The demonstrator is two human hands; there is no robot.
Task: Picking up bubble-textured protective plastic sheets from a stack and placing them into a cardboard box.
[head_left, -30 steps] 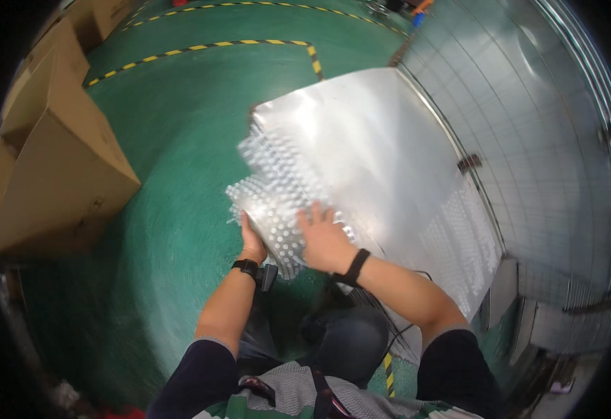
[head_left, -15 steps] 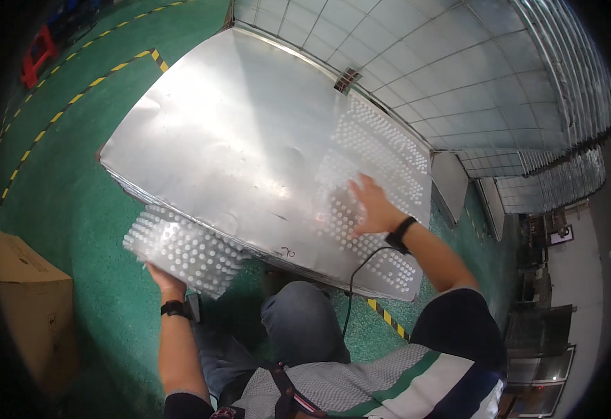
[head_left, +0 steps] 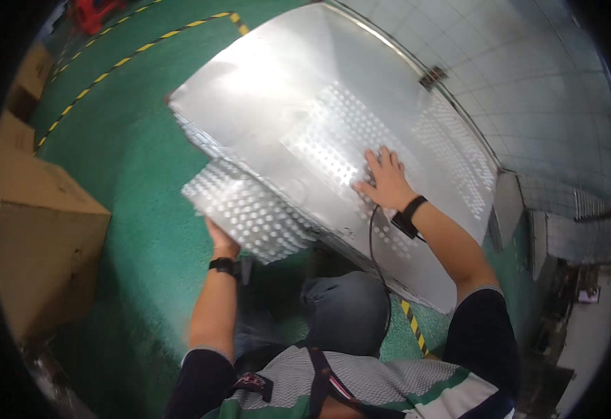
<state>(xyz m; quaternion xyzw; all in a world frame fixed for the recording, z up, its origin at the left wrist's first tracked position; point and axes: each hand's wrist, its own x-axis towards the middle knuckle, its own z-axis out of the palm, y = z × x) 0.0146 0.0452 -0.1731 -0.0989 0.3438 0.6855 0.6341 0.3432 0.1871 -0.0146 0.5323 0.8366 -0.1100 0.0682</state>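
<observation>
Gripping studded translucent piece point(head_left: 260, 213) by near-left edge in left hand point(head_left: 223, 241), just off near-left side of silver sheet stack point(head_left: 263, 77), above green floor point(head_left: 138, 143). Holding right hand point(head_left: 391, 183) open, fingers spread, over second studded sheet point(head_left: 344, 133) lying on stack; cannot tell whether pressing.
</observation>
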